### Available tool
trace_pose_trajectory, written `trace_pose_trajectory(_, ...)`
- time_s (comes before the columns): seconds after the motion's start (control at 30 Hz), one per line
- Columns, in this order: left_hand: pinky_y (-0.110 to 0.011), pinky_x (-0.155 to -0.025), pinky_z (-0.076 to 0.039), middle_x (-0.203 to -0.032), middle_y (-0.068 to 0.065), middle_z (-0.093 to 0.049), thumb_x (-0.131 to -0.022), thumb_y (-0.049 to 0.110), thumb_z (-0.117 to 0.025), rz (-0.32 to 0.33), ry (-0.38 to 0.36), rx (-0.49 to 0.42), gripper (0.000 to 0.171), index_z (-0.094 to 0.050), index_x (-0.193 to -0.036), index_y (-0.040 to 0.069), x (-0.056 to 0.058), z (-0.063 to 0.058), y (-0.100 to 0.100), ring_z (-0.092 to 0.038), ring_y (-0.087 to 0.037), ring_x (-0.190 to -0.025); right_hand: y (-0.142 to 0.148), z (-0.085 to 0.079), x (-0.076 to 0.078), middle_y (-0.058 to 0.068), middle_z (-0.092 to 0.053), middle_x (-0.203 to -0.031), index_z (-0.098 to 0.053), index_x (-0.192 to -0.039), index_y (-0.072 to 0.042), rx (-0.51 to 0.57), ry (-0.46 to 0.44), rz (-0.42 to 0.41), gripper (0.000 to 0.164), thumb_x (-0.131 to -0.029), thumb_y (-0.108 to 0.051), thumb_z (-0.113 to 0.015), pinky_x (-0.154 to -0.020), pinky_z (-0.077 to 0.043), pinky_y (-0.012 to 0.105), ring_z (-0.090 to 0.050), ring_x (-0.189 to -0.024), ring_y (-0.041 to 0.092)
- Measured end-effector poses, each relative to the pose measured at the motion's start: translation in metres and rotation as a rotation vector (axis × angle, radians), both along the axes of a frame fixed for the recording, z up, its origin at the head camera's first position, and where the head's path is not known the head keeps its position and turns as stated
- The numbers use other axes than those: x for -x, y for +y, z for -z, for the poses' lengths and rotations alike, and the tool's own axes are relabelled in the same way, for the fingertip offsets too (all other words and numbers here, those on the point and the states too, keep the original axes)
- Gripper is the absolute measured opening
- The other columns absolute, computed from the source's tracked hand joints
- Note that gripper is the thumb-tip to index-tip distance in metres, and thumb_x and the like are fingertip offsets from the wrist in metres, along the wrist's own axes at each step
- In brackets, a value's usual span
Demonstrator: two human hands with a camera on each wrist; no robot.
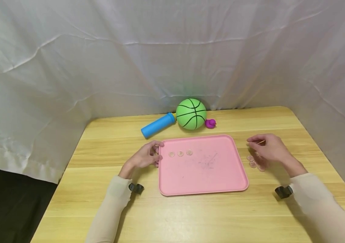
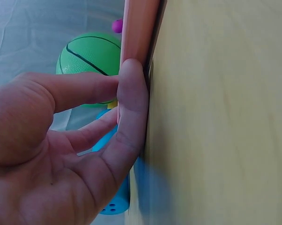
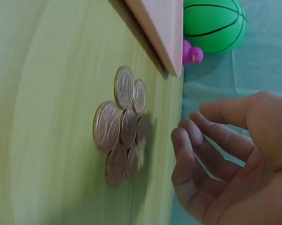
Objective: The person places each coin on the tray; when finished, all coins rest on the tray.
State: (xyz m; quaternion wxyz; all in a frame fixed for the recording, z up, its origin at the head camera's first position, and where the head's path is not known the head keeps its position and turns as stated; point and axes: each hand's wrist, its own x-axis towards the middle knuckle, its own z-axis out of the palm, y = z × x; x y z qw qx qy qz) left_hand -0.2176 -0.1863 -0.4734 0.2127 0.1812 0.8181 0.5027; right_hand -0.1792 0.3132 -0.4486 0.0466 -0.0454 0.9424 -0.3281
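Observation:
At the left edge of a pink tray [image 1: 202, 184], my left hand [image 1: 144, 156] pinches the rim, thumb on the inner side and fingers along the outside, also in the left wrist view. Three coins in a row lie inside the tray near its upper left: a left coin [image 1: 171, 154], a middle coin [image 1: 180, 153] and a right coin [image 1: 189, 152]. Right of the tray, my right hand [image 1: 267, 146] hovers over a cluster of several coins [image 3: 128, 126] on the table. Its fingers are loosely bent, apart from the coins, with nothing visible between them.
Behind the tray stand a green ball [image 1: 191, 114] with black lines, a blue cylinder [image 1: 158, 125] with a yellow end, and a small purple duck [image 1: 210, 124]. A pale curtain [image 1: 160, 67] hangs behind the wooden table [image 1: 190, 216].

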Motion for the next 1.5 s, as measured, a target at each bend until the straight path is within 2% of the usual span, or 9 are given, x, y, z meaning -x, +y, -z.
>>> trace_pose_trajectory(0.33,-0.028,-0.068,-0.070,-0.107,-0.016,-0.052,-0.102,-0.010,-0.063,0.006,0.006,0.000,0.054,-0.047,-0.153,-0.009,0.000,0.000,-0.001,-0.065,-0.015,-0.076,0.014,0.004,-0.005,0.022,-0.080,-0.109,-0.077,-0.124,0.005,-0.016,0.057,-0.037,0.031,-0.103,-0.018,-0.074,-0.070,-0.058,0.017,-0.077,-0.097,0.031)
trace_pose_trajectory(0.57,-0.027,-0.068,-0.070,-0.111,-0.018,-0.054,-0.101,-0.009,-0.064,-0.011,-0.005,0.015,0.055,-0.048,-0.153,-0.007,-0.002,-0.001,0.000,-0.065,-0.016,-0.077,0.019,0.015,-0.010,0.014,-0.082,-0.100,-0.081,-0.115,0.002,-0.037,0.079,-0.071,0.025,-0.097,-0.015,-0.081,-0.070,-0.058,0.016,-0.074,-0.086,0.016)
trace_pose_trajectory(0.7,-0.029,-0.067,-0.070,-0.109,-0.020,-0.055,-0.100,-0.010,-0.065,0.000,0.008,-0.006,0.055,-0.048,-0.152,-0.011,-0.002,-0.001,0.001,-0.065,-0.017,-0.076,0.022,0.019,-0.011,0.016,-0.083,-0.104,-0.083,-0.112,0.000,-0.063,0.081,-0.087,0.024,-0.096,-0.017,-0.084,-0.072,-0.058,0.017,-0.076,-0.090,0.019)
trace_pose_trajectory(0.9,-0.029,-0.066,-0.070,-0.108,-0.019,-0.055,-0.100,-0.010,-0.065,0.000,0.016,-0.003,0.054,-0.048,-0.152,-0.011,-0.002,-0.001,0.000,-0.065,-0.017,-0.076,0.025,0.020,-0.009,0.020,-0.082,-0.110,-0.083,-0.113,0.000,-0.096,0.061,-0.108,0.025,-0.097,-0.020,-0.084,-0.075,-0.059,0.022,-0.077,-0.096,0.027)
trace_pose_trajectory(1.1,-0.029,-0.067,-0.070,-0.108,-0.017,-0.053,-0.100,-0.009,-0.065,-0.005,0.005,-0.004,0.054,-0.049,-0.152,-0.010,-0.002,0.000,-0.001,-0.064,-0.017,-0.076,0.026,0.022,-0.006,0.018,-0.081,-0.108,-0.082,-0.114,-0.001,-0.121,0.056,-0.083,0.027,-0.098,-0.022,-0.083,-0.078,-0.059,0.032,-0.073,-0.094,0.025)
trace_pose_trajectory(1.3,-0.028,-0.066,-0.070,-0.108,-0.016,-0.053,-0.100,-0.009,-0.065,-0.011,-0.001,0.000,0.054,-0.049,-0.152,-0.008,-0.001,-0.001,-0.001,-0.065,-0.018,-0.075,0.024,0.024,0.001,0.011,-0.082,-0.098,-0.084,-0.106,-0.004,-0.116,0.079,-0.042,0.021,-0.099,-0.023,-0.082,-0.076,-0.057,0.033,-0.070,-0.087,0.019)
trace_pose_trajectory(1.5,-0.030,-0.067,-0.070,-0.109,-0.017,-0.053,-0.101,-0.008,-0.066,-0.015,-0.005,0.001,0.055,-0.049,-0.153,-0.007,-0.001,-0.001,-0.001,-0.066,-0.018,-0.075,0.026,0.022,0.004,0.014,-0.082,-0.102,-0.084,-0.107,-0.004,-0.140,0.065,-0.092,0.023,-0.097,-0.024,-0.084,-0.080,-0.059,0.036,-0.072,-0.092,0.024)
